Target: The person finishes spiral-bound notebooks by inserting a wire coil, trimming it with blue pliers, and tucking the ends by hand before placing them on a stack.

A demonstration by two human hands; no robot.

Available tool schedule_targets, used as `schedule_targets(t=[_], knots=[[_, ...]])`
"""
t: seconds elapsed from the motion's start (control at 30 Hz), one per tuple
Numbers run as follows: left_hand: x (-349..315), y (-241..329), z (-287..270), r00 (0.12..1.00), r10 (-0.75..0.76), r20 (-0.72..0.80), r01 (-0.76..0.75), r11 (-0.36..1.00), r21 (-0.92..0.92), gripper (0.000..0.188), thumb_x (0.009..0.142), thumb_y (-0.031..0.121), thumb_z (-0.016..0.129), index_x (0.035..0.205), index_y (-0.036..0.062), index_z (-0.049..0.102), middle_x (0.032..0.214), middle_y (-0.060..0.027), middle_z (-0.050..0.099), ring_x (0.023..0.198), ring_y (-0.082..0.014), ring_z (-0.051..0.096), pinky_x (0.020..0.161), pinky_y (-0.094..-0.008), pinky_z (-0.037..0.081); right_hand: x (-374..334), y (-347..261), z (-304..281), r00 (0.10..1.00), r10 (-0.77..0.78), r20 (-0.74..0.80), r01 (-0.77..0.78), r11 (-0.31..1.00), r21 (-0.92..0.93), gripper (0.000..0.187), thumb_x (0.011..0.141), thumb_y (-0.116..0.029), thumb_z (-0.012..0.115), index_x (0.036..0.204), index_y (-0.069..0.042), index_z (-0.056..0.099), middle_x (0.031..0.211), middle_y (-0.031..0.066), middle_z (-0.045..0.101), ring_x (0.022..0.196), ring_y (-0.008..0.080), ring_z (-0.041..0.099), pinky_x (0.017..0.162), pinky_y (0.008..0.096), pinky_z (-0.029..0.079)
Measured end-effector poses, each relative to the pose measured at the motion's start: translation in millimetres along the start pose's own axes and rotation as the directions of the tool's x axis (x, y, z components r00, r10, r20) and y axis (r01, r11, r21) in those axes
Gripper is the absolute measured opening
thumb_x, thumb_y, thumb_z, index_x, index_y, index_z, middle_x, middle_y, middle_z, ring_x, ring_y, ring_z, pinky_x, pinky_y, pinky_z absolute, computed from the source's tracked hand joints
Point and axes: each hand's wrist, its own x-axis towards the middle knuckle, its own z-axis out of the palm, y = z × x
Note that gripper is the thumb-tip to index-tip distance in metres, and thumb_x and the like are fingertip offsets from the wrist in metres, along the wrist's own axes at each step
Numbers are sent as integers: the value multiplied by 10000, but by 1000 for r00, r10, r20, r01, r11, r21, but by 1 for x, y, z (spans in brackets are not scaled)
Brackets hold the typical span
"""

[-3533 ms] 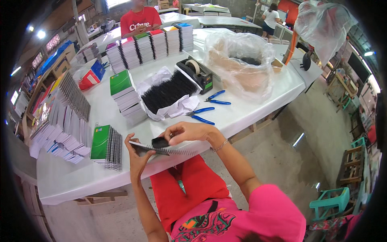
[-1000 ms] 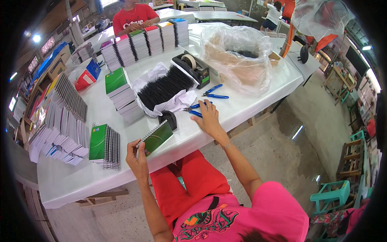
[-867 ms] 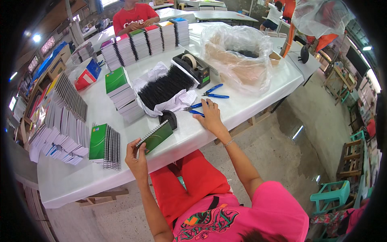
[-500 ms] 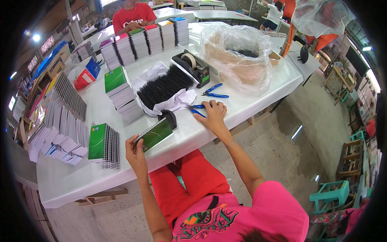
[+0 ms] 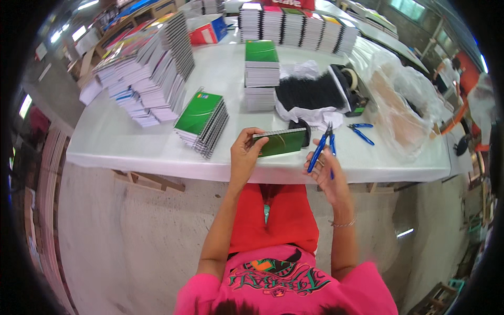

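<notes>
My left hand (image 5: 245, 157) pinches a green-covered spiral notebook (image 5: 282, 145) at its left end, thumb on the cover, wire edge up, above the table's front edge. To its right, my right hand (image 5: 336, 181) is raised with blue-handled cutting pliers (image 5: 317, 156) in its fingers, jaws pointing up and away from me. A second pair of blue-handled pliers (image 5: 362, 134) lies open on the table. Just behind the notebook stands a black curved object (image 5: 301, 129), partly hidden. A pile of black binding coils (image 5: 311, 94) rests on crumpled white paper (image 5: 315, 116) beyond it.
Green spiral notebooks (image 5: 199, 116) are stacked left of my hand, with taller notebook piles (image 5: 152, 73) farther left. Another green-topped stack (image 5: 261, 68) stands ahead. A tape dispenser (image 5: 354, 92) and a plastic-lined box (image 5: 396, 102) are at right. Notebook stacks (image 5: 294, 26) line the back.
My right hand has picked the pliers up off the table and brought them close to the notebook. My left hand still holds the notebook, now turned more level. The view has swung left.
</notes>
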Motion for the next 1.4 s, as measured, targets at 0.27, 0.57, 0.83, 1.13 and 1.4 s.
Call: schedule_targets(t=[0.27, 0.57, 0.83, 1.13, 1.4], knots=[[-3, 11, -3, 999, -45, -11, 45, 998, 48, 141, 907, 103, 673, 1020, 24, 641, 875, 23, 618, 775, -31, 555, 640, -186, 434, 0, 47, 47, 931, -343, 127, 314, 569, -760, 560, 940, -230, 620, 1365, 49, 383, 1204, 139, 492, 1058, 193, 482, 934, 288, 409], [-5, 2, -5, 995, 98, -7, -93, 962, 255, 202, 876, 134, 706, 1020, -5, 684, 867, -62, 697, 777, -89, 608, 709, -247, 483, 18, 63, 50, 918, -394, 52, 294, 585, -756, 570, 929, -213, 634, 1347, 79, 379, 1197, 204, 485, 1083, 266, 508, 949, 347, 420], [-9, 11, 4, 998, 65, -8, -62, 977, 205, 198, 863, 72, 705, 1047, 1, 696, 874, -52, 714, 760, -60, 605, 680, -232, 488, 15, 62, 52, 879, -464, 112, 348, 462, -816, 601, 875, -215, 684, 1353, 31, 417, 1159, 188, 506, 1024, 298, 508, 902, 379, 423], [-11, 5, 2, 1000, 13, -3, -13, 997, 76, 183, 897, 15, 612, 1059, -6, 695, 863, -43, 719, 737, -38, 590, 641, -202, 466, -1, 60, 58, 826, -520, 217, 312, 100, -945, 607, 775, -205, 757, 1320, -84, 519, 1073, 173, 520, 1026, 343, 498, 886, 441, 405], [-11, 3, -3, 1000, -18, 10, 17, 996, 84, 230, 902, -23, 562, 1101, -31, 677, 896, -57, 726, 752, -45, 619, 640, -208, 512, -1, 62, 60, 806, -543, 235, 318, 61, -946, 612, 755, -215, 760, 1312, -104, 534, 1063, 166, 515, 982, 321, 509, 838, 437, 399]])
